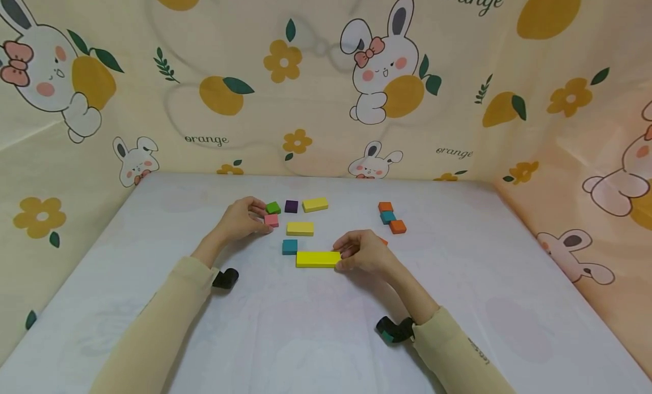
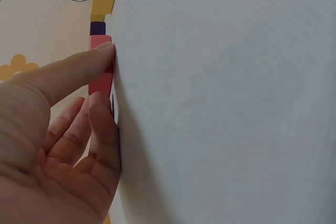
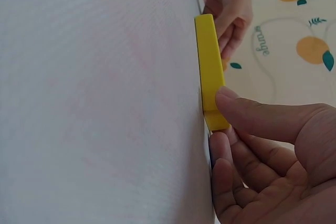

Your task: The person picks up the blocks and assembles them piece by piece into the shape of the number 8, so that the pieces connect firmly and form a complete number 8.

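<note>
A: How do the hands hold things?
B: The left hand [image 1: 241, 217] pinches the pink block [image 1: 271, 220]; the right hand [image 1: 368, 251] grips the long yellow block [image 1: 317, 260] by the end nearest it.
A: Why that end?
B: Probably because the teal block [image 1: 290, 247] crowds the opposite corner.
A: Room to move?
B: Tight beyond the pink block, where the green block [image 1: 273, 208] sits. Nearer than both hands lies bare table [image 1: 305, 337], its side edges well apart from them.
</note>
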`<action>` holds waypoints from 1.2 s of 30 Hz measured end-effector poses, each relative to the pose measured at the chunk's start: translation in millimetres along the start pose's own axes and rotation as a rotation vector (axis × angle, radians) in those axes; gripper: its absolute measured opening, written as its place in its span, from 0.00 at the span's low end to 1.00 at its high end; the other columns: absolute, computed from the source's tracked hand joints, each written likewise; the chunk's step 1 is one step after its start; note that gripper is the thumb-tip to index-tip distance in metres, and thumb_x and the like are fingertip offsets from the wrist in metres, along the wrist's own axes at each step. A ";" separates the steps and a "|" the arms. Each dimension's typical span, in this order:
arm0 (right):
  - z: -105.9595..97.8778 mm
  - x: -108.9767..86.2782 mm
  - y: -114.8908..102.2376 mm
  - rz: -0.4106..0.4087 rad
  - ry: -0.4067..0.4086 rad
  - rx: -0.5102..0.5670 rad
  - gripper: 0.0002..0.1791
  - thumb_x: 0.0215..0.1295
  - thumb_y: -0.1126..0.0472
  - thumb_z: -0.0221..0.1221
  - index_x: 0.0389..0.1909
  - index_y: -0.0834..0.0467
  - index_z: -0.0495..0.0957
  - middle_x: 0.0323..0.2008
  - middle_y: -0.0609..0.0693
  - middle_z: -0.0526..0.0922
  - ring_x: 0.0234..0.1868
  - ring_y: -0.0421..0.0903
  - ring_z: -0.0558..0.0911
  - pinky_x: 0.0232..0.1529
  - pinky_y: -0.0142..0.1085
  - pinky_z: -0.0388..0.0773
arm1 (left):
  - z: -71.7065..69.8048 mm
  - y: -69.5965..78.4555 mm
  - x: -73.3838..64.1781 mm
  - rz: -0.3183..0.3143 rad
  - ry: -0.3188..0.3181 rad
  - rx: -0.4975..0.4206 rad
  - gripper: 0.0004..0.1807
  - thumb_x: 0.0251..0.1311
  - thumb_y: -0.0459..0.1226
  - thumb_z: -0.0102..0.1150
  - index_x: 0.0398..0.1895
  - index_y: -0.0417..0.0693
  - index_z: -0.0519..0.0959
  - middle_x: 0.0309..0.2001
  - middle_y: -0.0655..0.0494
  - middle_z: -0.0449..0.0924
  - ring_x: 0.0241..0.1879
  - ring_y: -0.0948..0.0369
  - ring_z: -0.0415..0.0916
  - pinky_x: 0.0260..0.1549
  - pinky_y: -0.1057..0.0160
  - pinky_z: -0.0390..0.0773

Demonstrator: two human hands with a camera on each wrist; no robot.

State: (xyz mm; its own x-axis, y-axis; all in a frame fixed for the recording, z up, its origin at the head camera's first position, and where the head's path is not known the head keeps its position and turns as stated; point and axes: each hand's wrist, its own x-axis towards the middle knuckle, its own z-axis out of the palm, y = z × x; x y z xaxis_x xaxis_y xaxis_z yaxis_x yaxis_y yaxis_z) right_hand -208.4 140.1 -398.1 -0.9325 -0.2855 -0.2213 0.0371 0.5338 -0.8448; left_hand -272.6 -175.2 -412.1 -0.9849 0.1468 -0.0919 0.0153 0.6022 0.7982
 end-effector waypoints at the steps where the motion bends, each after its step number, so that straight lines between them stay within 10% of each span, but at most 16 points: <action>1: 0.1 0.2 0.0 0.000 0.001 0.000 0.18 0.47 0.70 0.75 0.41 0.58 0.84 0.35 0.52 0.82 0.37 0.50 0.77 0.40 0.34 0.77 | 0.2 -0.4 -0.1 0.002 0.001 -0.003 0.32 0.51 0.37 0.76 0.57 0.39 0.71 0.51 0.45 0.77 0.47 0.50 0.76 0.52 0.53 0.75; 17: 0.2 -0.1 0.5 0.009 0.005 -0.004 0.18 0.47 0.70 0.75 0.41 0.58 0.84 0.35 0.51 0.82 0.37 0.49 0.78 0.40 0.34 0.77 | -2.3 5.8 -17.8 0.040 0.019 -0.103 0.33 0.50 0.40 0.76 0.57 0.41 0.72 0.52 0.47 0.77 0.47 0.51 0.78 0.38 0.56 0.81; 25: 0.6 -0.1 0.9 0.003 0.009 -0.014 0.18 0.47 0.69 0.75 0.41 0.57 0.84 0.35 0.51 0.82 0.37 0.49 0.78 0.40 0.34 0.77 | -6.8 18.5 -42.9 0.158 0.052 -0.059 0.30 0.52 0.39 0.75 0.57 0.40 0.73 0.50 0.48 0.79 0.41 0.52 0.80 0.34 0.57 0.81; 36: 1.5 0.5 -0.3 0.016 0.025 -0.017 0.18 0.47 0.69 0.76 0.41 0.56 0.84 0.34 0.51 0.82 0.37 0.50 0.78 0.40 0.34 0.77 | 4.2 26.2 -70.2 0.213 -0.086 -0.031 0.29 0.48 0.40 0.78 0.53 0.43 0.77 0.44 0.56 0.81 0.37 0.55 0.78 0.32 0.57 0.79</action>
State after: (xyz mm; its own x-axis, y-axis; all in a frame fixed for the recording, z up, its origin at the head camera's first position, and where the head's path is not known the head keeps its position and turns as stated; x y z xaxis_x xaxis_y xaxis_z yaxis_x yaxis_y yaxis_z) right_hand -208.3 138.6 -398.6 -0.9407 -0.2567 -0.2219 0.0459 0.5515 -0.8329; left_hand -202.3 -166.5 -387.2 -0.9417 0.3350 0.0315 0.2148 0.5265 0.8226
